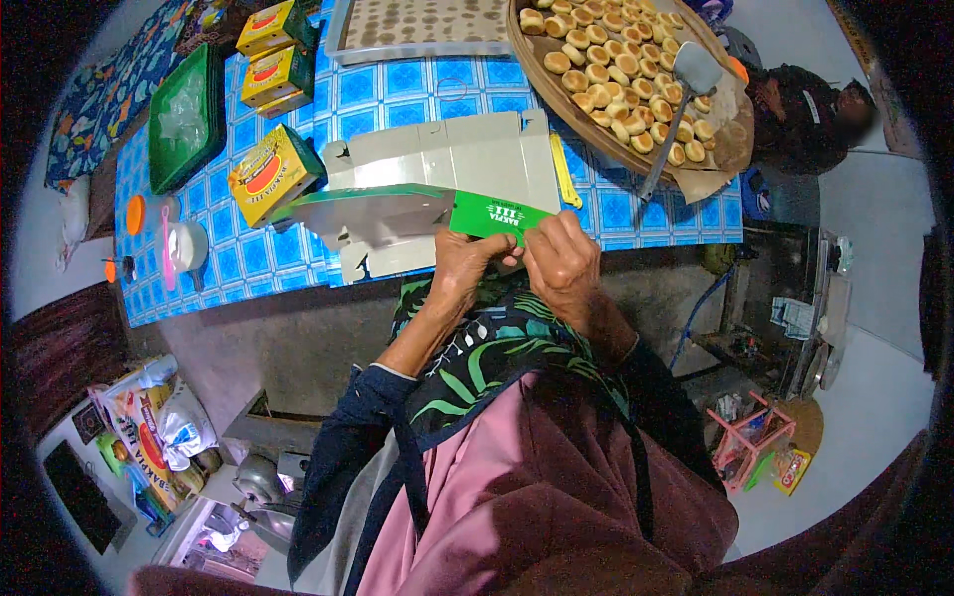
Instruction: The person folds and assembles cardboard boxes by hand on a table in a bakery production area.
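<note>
My left hand [463, 266] and my right hand [560, 260] pinch the green printed side flap [477, 209] of a partly folded cardboard box, their fingertips close together at its lower right corner. The box's pale grey inner panels [417, 149] spread open on the blue checked tablecloth. Beside it on the left lies a folded yellow box [268, 174]. To the right are a yellow strip-like object [562, 169] and a large round tray [542, 89] of small browned round pastries, with a metal spatula [660, 154] lying across it.
Stacked yellow boxes [275, 79], green trays [184, 119], small containers [187, 246] and a plastic tray with spotted paper [343, 40] are on the table [229, 288]. A person in dark clothing [800, 119] is at the far right. Clutter, including a pink rack [740, 432], sits below.
</note>
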`<action>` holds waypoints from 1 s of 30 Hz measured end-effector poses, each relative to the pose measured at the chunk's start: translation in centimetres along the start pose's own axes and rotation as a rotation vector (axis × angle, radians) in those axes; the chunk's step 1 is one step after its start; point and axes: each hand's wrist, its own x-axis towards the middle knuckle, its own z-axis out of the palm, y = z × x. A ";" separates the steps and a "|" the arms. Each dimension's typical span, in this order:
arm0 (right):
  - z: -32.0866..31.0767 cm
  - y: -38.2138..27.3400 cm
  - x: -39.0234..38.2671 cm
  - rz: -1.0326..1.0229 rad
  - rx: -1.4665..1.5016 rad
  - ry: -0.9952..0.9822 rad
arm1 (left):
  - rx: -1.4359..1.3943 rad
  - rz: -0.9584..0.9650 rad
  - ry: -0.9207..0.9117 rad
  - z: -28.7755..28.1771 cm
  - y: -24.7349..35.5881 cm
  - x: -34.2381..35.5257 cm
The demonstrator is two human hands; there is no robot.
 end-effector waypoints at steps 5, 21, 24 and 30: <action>1.2 -0.3 -0.4 0.055 0.033 -0.047 | 0.073 0.019 -0.059 -0.7 0.2 -0.4; 0.5 -3.0 1.7 0.101 0.143 0.084 | 0.102 0.003 -0.109 -3.3 3.7 -1.6; 0.8 -2.0 1.6 0.236 0.344 0.119 | 0.078 0.034 -0.141 -3.0 4.6 -1.8; 0.7 -3.4 1.5 0.443 0.605 0.078 | 0.379 0.303 -0.137 -3.5 5.3 -2.6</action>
